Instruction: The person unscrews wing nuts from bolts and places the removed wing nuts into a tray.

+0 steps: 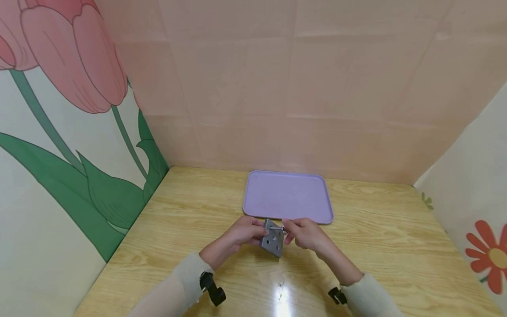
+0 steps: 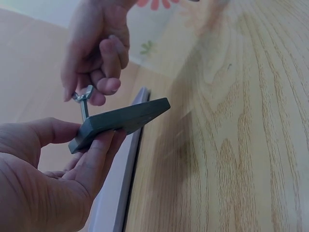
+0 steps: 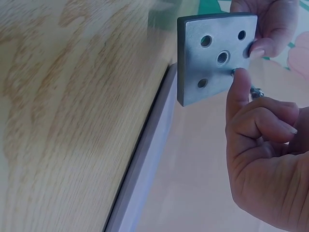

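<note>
My left hand (image 1: 250,230) grips a square grey metal plate (image 1: 272,240) by one edge, thumb on one face and fingers on the other. Several round holes pierce this plate, as the right wrist view shows, and a larger threaded one (image 3: 222,57) lies at its centre. Out of a corner hole stands a wing screw (image 2: 83,102), its shank partly exposed. My right hand (image 1: 306,233) pinches the winged head between thumb and fingers. From the right wrist, a finger hides most of the screw. Both hands hold the plate tilted above the table.
A shallow purple tray (image 1: 287,193) lies on the wood-grain table (image 1: 190,198) just beyond the hands. Behind it rises a pinkish covered wall (image 1: 277,88). Flower-printed panels (image 1: 130,132) flank the table on both sides.
</note>
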`<state>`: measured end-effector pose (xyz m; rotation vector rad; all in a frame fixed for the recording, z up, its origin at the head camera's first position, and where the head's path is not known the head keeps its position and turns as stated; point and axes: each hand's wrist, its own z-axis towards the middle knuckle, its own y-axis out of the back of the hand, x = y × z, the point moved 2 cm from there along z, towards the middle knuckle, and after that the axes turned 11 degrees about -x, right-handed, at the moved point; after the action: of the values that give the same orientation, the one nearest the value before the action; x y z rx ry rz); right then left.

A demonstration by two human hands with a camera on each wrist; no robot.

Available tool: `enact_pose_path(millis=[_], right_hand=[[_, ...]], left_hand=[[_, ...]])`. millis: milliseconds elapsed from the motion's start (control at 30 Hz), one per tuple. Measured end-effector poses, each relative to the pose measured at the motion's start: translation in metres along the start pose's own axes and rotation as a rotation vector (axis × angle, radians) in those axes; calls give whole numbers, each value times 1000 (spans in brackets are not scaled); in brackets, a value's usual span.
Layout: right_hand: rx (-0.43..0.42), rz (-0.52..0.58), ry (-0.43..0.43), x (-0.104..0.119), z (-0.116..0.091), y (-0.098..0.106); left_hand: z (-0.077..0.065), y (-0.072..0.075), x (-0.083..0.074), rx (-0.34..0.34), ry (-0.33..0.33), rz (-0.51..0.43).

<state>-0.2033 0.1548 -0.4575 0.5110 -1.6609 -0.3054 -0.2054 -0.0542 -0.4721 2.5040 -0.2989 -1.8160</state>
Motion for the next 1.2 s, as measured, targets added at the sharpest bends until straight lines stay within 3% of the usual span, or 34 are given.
enact_pose_path(millis=[733,1200], right_hand=[[70,-6,-7,0,0,1],[59,1,62,1,0,3]], left_hand=[[-2,0,0,2,-2,12],[-2,0,0,-8,5,-2]])
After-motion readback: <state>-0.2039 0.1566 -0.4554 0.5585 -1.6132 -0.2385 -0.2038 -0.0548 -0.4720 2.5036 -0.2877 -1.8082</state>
